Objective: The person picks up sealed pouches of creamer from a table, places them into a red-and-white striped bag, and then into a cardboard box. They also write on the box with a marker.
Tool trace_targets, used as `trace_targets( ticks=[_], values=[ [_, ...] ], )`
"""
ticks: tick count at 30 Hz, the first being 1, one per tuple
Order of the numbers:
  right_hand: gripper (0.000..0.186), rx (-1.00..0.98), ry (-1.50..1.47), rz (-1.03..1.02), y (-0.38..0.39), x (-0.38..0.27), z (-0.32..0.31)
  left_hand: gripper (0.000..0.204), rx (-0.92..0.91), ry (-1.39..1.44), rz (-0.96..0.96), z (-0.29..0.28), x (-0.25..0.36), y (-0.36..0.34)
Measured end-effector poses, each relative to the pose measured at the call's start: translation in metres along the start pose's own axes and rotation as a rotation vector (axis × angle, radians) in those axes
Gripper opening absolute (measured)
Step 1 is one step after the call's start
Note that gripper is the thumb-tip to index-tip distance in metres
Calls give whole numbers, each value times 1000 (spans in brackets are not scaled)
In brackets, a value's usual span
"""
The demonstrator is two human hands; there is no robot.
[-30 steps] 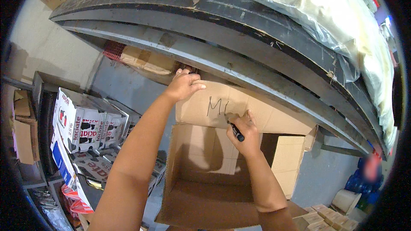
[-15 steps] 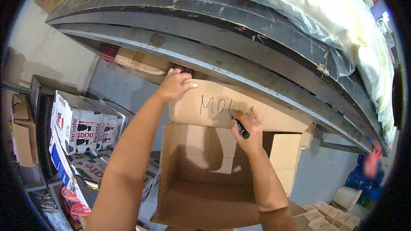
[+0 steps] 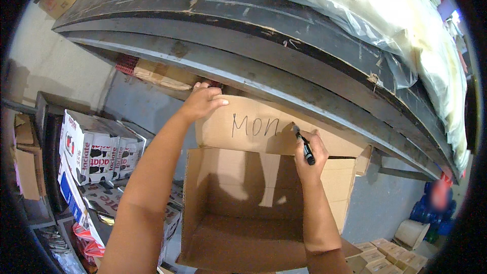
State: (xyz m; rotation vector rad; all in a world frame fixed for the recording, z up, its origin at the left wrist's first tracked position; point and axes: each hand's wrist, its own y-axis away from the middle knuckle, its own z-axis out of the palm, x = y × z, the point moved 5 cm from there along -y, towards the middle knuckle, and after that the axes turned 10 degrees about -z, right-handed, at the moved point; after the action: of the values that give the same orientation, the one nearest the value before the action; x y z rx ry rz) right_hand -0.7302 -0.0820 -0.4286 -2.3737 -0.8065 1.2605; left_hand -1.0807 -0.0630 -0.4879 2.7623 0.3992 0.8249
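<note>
An open brown cardboard box (image 3: 243,228) stands below a dark table, its flaps folded out. My left hand (image 3: 203,102) grips the upper left corner of the far flap (image 3: 218,132), thumb on the near face and fingers behind it. In my right hand (image 3: 312,149) is a black marker (image 3: 307,153), its tip at the flap's surface just right of some dark handwritten letters. The inside of the box shows bare cardboard with shadows of my arms.
Above the flap runs the edge of the dark table (image 3: 167,0), with a clear plastic bag of pale material (image 3: 355,5) on it. Printed white cartons (image 3: 96,147) stand at left. Small brown boxes (image 3: 390,256) sit at lower right, near a white bucket (image 3: 412,234).
My right hand has moved right along the flap with the marker, and another letter has been finished. My left hand still holds the flap's corner; the view has shifted slightly.
</note>
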Motion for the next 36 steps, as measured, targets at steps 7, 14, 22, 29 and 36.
trace_targets(
  ticks=[7,14,22,29,36],
  values=[
    [18,-139,-24,8,2,8,-5,45,12,74,-22,-1,2,-1],
    [15,-167,-32,-1,2,10,-10,41,2,63,-40,2,0,-6],
    [17,-53,-32,25,7,23,-21,37,-51,118,-21,8,-6,-11],
    [14,-86,-49,38,9,18,-20,35,-45,73,-28,10,-6,-10],
    [13,64,-8,86,7,28,-44,35,-81,142,-43,7,-3,-5]
  ],
)
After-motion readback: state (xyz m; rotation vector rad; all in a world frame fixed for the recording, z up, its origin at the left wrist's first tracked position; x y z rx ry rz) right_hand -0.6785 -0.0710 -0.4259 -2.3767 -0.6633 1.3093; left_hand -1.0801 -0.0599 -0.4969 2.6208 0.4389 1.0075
